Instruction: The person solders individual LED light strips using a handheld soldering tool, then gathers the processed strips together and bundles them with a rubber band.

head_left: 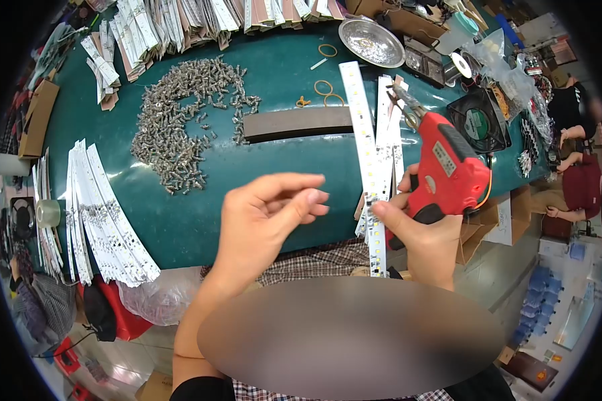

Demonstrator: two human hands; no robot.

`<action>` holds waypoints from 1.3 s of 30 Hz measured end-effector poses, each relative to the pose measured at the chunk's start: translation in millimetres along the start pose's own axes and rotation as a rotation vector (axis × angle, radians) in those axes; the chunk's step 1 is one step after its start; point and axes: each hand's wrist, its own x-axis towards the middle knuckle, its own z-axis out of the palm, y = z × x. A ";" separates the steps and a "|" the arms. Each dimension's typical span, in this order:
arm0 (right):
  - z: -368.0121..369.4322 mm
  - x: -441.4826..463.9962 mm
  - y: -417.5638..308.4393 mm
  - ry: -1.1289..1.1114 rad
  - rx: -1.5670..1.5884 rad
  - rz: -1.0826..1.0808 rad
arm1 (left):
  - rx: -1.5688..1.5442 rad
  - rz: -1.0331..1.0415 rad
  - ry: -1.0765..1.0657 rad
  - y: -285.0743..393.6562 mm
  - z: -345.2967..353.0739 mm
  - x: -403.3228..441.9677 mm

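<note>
Green table top (180, 234) is seen under bright reflections, with loose small metal parts (174, 120) heaped at its left-centre and a round metal dish (372, 41) set near the far edge. Left hand (257, 220) is raised over the near part of the table, wrist toward the body, fingers loosely curled and directed rightward; a gap is left between index finger and thumb. Right hand (428, 240) is closed about a red tool (445, 160), and a white strip (364, 147) is pressed under its thumb; the finger contact behind the strip cannot be told. Strip is located between the two hands, right of table centre, its long axis run nearly straight away from the body, far end leaned slightly leftward, component-studded face turned up. Far part is passed by the right end of a dark bar (297, 123); contact there cannot be told. Tool's metal prongs are pointed away and leftward, near further strips (384, 120).
</note>
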 end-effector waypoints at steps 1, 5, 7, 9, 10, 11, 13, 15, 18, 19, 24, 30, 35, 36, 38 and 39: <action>1.8 -0.3 0.1 -0.012 0.016 0.022 | -0.064 -0.034 -0.027 -0.3 3.4 -1.3; 4.1 -2.5 3.6 -0.066 0.036 0.038 | -0.241 -0.164 -0.024 0.6 13.8 -3.3; 6.0 -4.7 4.8 -0.071 0.038 0.035 | -0.337 -0.201 -0.050 -3.4 14.5 -3.1; 7.2 -5.3 4.1 -0.094 0.054 0.044 | -0.304 -0.171 -0.046 -12.9 14.1 -3.0; 7.0 -5.3 4.3 -0.093 0.054 0.043 | -0.272 -0.142 -0.041 -15.6 14.4 -3.2; 6.7 -5.4 5.2 -0.103 0.041 0.046 | -0.273 -0.141 -0.043 -15.4 15.1 -3.8; 7.4 -5.6 7.5 -0.111 0.028 0.049 | -0.366 -0.190 -0.034 -14.8 16.2 -4.4; 9.0 -6.2 9.4 -0.097 0.035 0.024 | -0.381 -0.181 -0.038 -17.3 16.5 -4.6; 8.9 -7.0 7.8 -0.106 0.035 0.048 | -0.399 -0.177 -0.047 -18.1 15.2 -4.2; 8.9 -7.1 7.9 -0.107 0.035 0.047 | -0.403 -0.186 -0.053 -18.2 15.0 -4.2; 7.7 -6.5 7.0 -0.107 0.055 0.097 | -0.413 -0.174 -0.051 -21.6 14.8 -4.3; 10.2 -6.7 9.2 -0.107 0.066 0.055 | -0.418 -0.194 -0.059 -19.9 14.3 -4.2; 6.8 -5.6 8.8 -0.142 0.068 0.112 | -0.430 -0.193 -0.074 -21.2 12.9 -3.3; 6.8 -5.5 9.3 -0.146 0.083 0.112 | -0.447 -0.200 -0.069 -20.3 13.4 -2.9; 9.5 -6.0 9.6 -0.122 0.094 0.101 | -0.464 -0.207 -0.064 -20.2 13.3 -2.4; 10.8 -6.0 9.9 -0.098 0.105 0.091 | -0.455 -0.213 -0.071 -20.9 12.8 -2.1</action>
